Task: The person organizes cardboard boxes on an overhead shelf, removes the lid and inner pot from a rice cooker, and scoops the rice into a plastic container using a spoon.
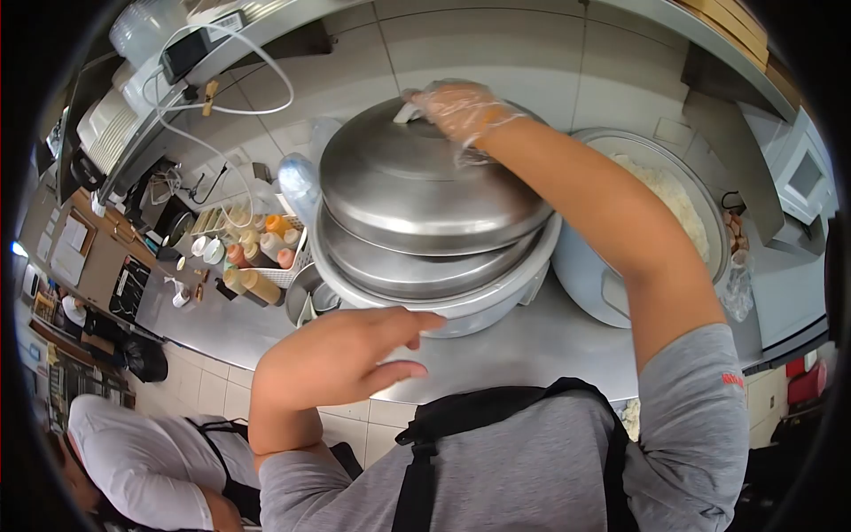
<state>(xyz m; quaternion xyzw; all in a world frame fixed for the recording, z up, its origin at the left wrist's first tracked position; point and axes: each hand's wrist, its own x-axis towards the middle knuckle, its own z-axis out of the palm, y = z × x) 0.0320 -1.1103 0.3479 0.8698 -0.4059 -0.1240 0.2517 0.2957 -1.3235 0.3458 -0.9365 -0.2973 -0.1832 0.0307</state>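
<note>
My right hand (461,115), in a clear plastic glove, is closed at the top of a large domed steel lid (425,199), on its handle, which the fingers mostly hide. This lid sits tilted over a second round steel piece (417,266), perhaps another lid. Both rest within the rim of a big pale pot (470,321) on the steel counter. In front of the pot, my bare left hand (341,350) has its thumb and fingers apart and nothing in it. Its fingertips are close to the pot's front rim; whether they touch it, I cannot tell.
A second large pot (589,284) with white rice-like food stands to the right. At left, squeeze bottles (261,248) fill a white basket near a small metal bowl (306,288). A shelf with a hanging white cable (288,84) juts overhead. Another person (151,452) stands at lower left.
</note>
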